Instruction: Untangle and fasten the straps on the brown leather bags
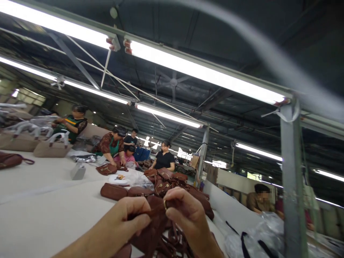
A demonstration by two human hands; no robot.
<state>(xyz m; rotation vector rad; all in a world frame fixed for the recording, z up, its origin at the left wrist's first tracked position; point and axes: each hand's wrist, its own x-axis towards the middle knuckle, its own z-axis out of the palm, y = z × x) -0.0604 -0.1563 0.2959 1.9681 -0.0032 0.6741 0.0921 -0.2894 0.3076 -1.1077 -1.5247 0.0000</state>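
Brown leather fills both hands: the left hand (126, 218) and the right hand (188, 215) meet low in the middle of the view, over the near edge of the worktop (48, 211). Each grip is narrow and pinched shut on the same thing, a thin brown strap (150, 213) that runs between the two hands. The left thumb and forefinger nip one end; the right fingertips (172, 199) nip the other, where a small gold ring (165, 205) shows on the strap. Below the hands a dark brown bag (150, 236) hangs from the strap, with more loops of strap (172, 238) tangled just under it, above the near edge.

Just beyond the hands lies a heap of brown bags (166, 182), reaching toward the right edge of the worktop. One flat bag (114, 191) lies at the left of the heap, and another single bag (106, 169) lies farther back. A small grey box (78, 172) stands on the worktop toward the far left, and pale tan bags (51, 148) with white handles stand along the far left edge. A dark red bag (10, 160) lies at the left edge.

Several people (111, 145) are at work along the far side, one in a black top (164, 157). A grey post (292, 179) rises at the right, with clear plastic wrap (255, 229) near its foot. Long tube lights (204, 73) run overhead.
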